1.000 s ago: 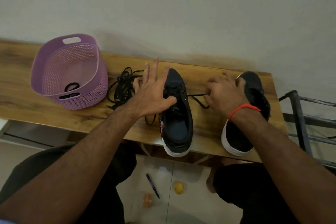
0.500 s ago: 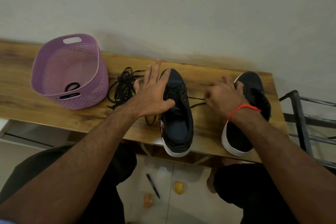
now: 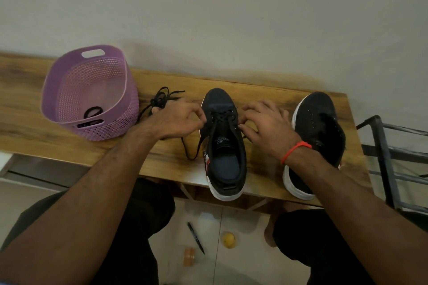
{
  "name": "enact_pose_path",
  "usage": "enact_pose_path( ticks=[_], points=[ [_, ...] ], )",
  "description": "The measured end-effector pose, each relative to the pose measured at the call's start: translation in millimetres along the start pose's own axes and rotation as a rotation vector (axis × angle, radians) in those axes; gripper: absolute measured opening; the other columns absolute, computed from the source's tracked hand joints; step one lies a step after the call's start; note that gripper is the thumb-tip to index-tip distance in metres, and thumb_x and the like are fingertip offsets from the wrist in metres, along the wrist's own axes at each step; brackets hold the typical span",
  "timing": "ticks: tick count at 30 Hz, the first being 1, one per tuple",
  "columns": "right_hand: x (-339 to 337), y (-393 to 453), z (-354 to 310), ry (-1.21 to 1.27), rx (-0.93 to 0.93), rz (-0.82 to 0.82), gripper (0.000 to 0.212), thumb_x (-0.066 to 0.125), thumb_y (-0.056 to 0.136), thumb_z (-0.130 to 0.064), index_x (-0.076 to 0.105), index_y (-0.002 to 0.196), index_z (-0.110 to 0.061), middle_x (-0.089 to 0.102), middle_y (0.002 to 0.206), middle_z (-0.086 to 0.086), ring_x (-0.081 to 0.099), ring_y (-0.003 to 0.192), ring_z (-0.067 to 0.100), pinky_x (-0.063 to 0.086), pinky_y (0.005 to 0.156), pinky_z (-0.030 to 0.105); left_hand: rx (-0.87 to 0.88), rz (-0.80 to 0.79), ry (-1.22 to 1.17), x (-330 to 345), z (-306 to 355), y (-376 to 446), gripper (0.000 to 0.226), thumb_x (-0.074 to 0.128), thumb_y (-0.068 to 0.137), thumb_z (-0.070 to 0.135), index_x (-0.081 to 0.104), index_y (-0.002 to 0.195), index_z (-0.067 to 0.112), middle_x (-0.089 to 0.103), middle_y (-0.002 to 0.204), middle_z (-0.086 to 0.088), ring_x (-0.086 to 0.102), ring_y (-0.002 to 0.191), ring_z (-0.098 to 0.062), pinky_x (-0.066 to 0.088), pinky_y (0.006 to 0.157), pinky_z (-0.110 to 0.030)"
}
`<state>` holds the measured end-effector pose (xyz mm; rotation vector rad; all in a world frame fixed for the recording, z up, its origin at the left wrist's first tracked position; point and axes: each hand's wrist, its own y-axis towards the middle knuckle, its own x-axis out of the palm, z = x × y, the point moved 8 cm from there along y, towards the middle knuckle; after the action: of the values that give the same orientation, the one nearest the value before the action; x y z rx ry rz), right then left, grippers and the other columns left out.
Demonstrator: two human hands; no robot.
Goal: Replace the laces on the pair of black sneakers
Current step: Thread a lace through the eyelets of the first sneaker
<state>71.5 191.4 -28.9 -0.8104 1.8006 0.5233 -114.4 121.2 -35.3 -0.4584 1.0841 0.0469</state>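
Note:
Two black sneakers with white soles stand on the wooden table (image 3: 162,159), toes toward the wall. A black lace (image 3: 222,117) crosses the front eyelets of the left sneaker (image 3: 225,162), and one end loops down onto the table beside it. My left hand (image 3: 178,121) pinches at the left eyelet row with thumb and forefinger. On the right eyelet row, my right hand (image 3: 266,125), a red band on its wrist, pinches with curled fingers. The right sneaker (image 3: 317,111) has bare eyelets. A bundle of loose black laces (image 3: 163,97) lies behind my left hand.
A purple perforated basket (image 3: 106,129) stands at the table's left with a dark coiled item inside. A black metal rack (image 3: 382,146) is off the table's right end. On the floor below lie a pen (image 3: 195,237) and a small yellow object (image 3: 228,239).
My left hand has come off the sneaker's toe, where it lay flat, and its fingers have curled in at the left eyelets. My right hand has moved left to the sneaker's right eyelets.

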Motion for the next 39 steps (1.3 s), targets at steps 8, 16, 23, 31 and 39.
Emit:
enact_pose_path(
  ticks=[8,16,23,31,39],
  points=[
    [3.0,1.9,1.0,0.07,0.019,0.001,0.008,0.054,0.099,-0.038,0.06,0.101,-0.033,0.046,0.142,-0.014,0.022,0.141,0.019,0.021,0.106,0.044,0.114,0.022,-0.017,8.2,8.7,2.8,0.011,0.073,0.087,0.046,0.063,0.086,0.048,0.054,0.134,0.014,0.037,0.138,-0.018,0.026,0.106,-0.065],
    [0.4,1.8,0.5,0.011,-0.007,0.016,0.006,0.055,0.096,-0.037,0.055,0.093,-0.032,0.05,0.138,-0.014,0.027,0.138,0.019,0.022,0.102,0.042,0.097,0.029,0.014,3.9,7.7,1.3,0.005,0.07,0.089,0.039,0.067,0.085,0.037,0.053,0.136,0.017,0.037,0.139,-0.017,0.024,0.108,-0.066],
    [-4.1,0.5,7.9,-0.03,0.046,-0.024,0.013,0.052,0.094,-0.04,0.057,0.097,-0.029,0.054,0.13,-0.008,0.032,0.136,0.024,0.024,0.106,0.048,0.04,0.059,0.02,1.7,-1.5,3.5,0.014,0.066,0.086,0.046,0.064,0.079,0.035,0.059,0.122,0.015,0.045,0.127,-0.017,0.025,0.107,-0.069],
    [0.1,1.5,-2.9,0.03,-0.031,0.006,0.015,0.05,0.1,-0.041,0.06,0.11,-0.034,0.047,0.141,-0.014,0.029,0.136,0.018,0.023,0.105,0.044,0.147,0.064,-0.026,4.5,15.1,1.4,0.003,0.069,0.091,0.037,0.067,0.089,0.038,0.056,0.133,0.017,0.038,0.138,-0.015,0.024,0.106,-0.069],
    [-3.1,2.7,0.2,-0.035,-0.026,0.058,0.012,0.052,0.097,-0.043,0.057,0.096,-0.032,0.054,0.13,-0.017,0.036,0.13,0.017,0.028,0.104,0.048,0.117,0.052,0.011,-1.6,8.3,0.0,0.014,0.075,0.087,0.041,0.064,0.078,0.041,0.047,0.149,0.018,0.031,0.146,-0.02,0.021,0.107,-0.071]
  ],
)
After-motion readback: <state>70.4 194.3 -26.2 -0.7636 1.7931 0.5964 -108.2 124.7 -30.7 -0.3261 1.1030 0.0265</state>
